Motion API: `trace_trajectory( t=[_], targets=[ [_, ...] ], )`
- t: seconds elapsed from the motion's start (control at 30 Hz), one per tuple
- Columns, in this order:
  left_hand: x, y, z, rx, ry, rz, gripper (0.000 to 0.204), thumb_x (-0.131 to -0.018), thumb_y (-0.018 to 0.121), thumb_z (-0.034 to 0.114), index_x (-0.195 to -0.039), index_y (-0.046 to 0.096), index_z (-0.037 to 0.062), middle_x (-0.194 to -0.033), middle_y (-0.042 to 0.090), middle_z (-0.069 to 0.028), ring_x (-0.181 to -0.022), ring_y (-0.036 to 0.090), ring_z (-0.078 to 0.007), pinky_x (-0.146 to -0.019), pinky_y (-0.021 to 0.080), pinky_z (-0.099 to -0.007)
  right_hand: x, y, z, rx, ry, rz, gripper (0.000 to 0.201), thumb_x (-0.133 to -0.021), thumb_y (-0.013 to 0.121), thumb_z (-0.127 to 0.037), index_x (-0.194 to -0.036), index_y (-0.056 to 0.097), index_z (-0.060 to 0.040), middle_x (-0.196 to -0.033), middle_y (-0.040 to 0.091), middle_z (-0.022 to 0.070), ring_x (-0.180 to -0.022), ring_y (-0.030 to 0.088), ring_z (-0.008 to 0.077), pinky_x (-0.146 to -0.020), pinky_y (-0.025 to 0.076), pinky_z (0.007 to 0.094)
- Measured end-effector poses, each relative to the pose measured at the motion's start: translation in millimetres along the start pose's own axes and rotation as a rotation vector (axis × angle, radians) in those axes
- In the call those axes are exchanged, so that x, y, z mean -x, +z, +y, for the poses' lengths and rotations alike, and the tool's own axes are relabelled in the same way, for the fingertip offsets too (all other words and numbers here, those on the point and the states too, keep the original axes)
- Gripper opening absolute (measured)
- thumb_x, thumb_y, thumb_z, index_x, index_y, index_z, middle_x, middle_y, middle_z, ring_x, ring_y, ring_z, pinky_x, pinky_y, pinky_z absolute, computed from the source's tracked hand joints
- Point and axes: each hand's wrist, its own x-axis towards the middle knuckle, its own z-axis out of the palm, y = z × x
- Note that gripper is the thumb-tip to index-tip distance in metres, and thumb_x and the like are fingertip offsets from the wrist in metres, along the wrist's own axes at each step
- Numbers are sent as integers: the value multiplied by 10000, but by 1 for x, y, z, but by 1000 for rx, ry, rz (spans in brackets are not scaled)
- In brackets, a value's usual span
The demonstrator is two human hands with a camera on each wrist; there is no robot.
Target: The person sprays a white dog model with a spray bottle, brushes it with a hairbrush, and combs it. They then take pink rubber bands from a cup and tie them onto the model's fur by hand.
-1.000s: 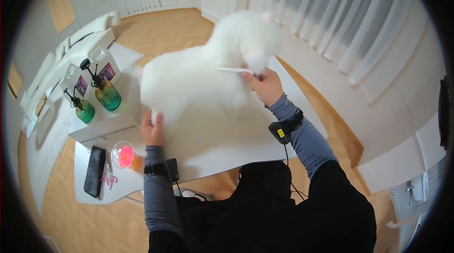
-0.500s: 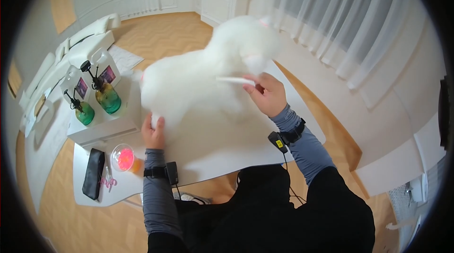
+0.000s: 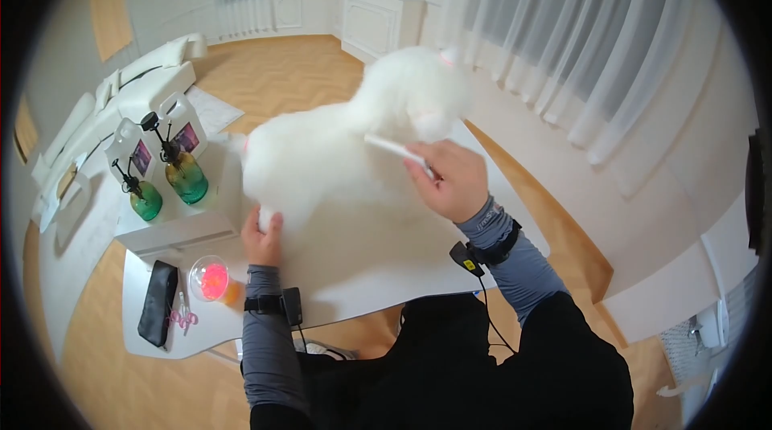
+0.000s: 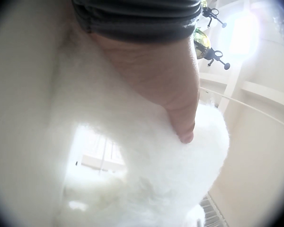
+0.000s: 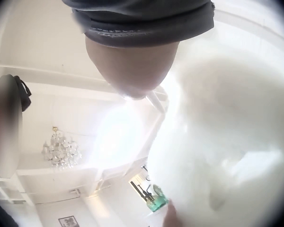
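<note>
A fluffy white dog figure [image 3: 301,145] stands on the white table, its head to the right. My left hand [image 3: 261,243] grips the lower part of its hind leg [image 3: 264,219], thumb on the near side. In the left wrist view the thumb of that hand [image 4: 154,78] lies against white fur [image 4: 161,165]. Between fingers and thumb, my right hand [image 3: 452,181] pinches a slim white comb-like tool [image 3: 388,145]. Its far end points left and overlaps the fur of the chest. Only the base of the right hand [image 5: 132,66] shows in the right wrist view, beside the fur.
On the left of the table [image 3: 338,293] lie a black pouch [image 3: 158,301], pink-handled scissors [image 3: 185,317] and a clear cup with pink bits [image 3: 211,279]. Behind them, a white box [image 3: 181,233] bears two green-amber spray bottles [image 3: 188,179] and white jugs [image 3: 173,112].
My right hand has drawn back toward me, away from under the dog's muzzle, and the tool now tilts with its left end higher. The left hand keeps its grip on the hind leg.
</note>
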Motion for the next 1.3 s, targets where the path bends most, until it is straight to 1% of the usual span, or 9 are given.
trace_trajectory(
  t=[0.07,0.2,0.27,0.47,0.6,0.8,1.0,1.17,1.3],
  targets=[
    [1,0,2,-38,19,8,557,-915,793,276,-1262,627,-127,-1095,725,-186,-995,677,-240,-912,536,-356,-22,-13,-3,86,-74,238,160,-890,784,-177,-1041,777,-128,-770,652,49,-562,587,215,-539,475,343],
    [0,-2,-1,-69,32,19,547,-915,788,274,-1262,633,-120,-1102,726,-198,-995,678,-255,-914,535,-362,-58,-24,8,81,-49,294,156,-893,778,-171,-1042,774,-122,-799,676,52,-585,595,212,-562,483,336],
    [0,-2,3,-71,38,21,538,-916,788,275,-1255,637,-115,-1099,726,-193,-992,678,-252,-911,535,-360,-67,-29,20,32,167,46,159,-901,769,-179,-1047,772,-117,-828,692,58,-634,613,230,-619,508,341],
    [1,1,4,-3,16,16,530,-912,802,274,-1244,636,-105,-1083,725,-167,-983,675,-223,-900,536,-348,-68,-43,32,19,62,-279,171,-914,753,-218,-1052,778,-121,-828,694,59,-696,646,247,-683,528,358],
    [1,2,-1,3,31,39,535,-916,804,272,-1253,632,-106,-1085,723,-165,-992,672,-216,-908,534,-343,-78,-56,21,6,7,-332,165,-919,744,-226,-1038,780,-118,-824,696,62,-717,668,249,-678,529,356],
    [1,0,0,-16,31,22,540,-919,809,269,-1261,631,-109,-1102,724,-163,-1008,669,-212,-921,531,-340,-115,-36,24,279,150,123,205,-932,712,-281,-1044,794,-130,-830,702,71,-757,694,260,-691,548,386],
    [0,-2,2,-9,-13,1,558,-916,817,281,-1271,630,-108,-1109,725,-167,-1009,671,-216,-925,532,-341,-132,-1,29,507,53,-62,220,-939,665,-279,-1048,786,-131,-909,734,64,-833,716,277,-735,561,412],
    [1,0,1,-37,17,25,549,-916,817,280,-1261,634,-105,-1102,725,-164,-994,671,-217,-912,533,-337,-126,34,10,694,-184,-282,177,-920,657,-239,-853,733,-93,-811,690,83,-781,689,287,-740,516,432],
    [1,1,4,-52,41,45,536,-914,818,282,-1250,641,-97,-1072,728,-156,-972,671,-213,-893,535,-341,-105,47,-3,586,-282,-367,156,-905,671,-212,-793,693,-105,-827,677,83,-778,673,284,-732,476,430]
  ],
)
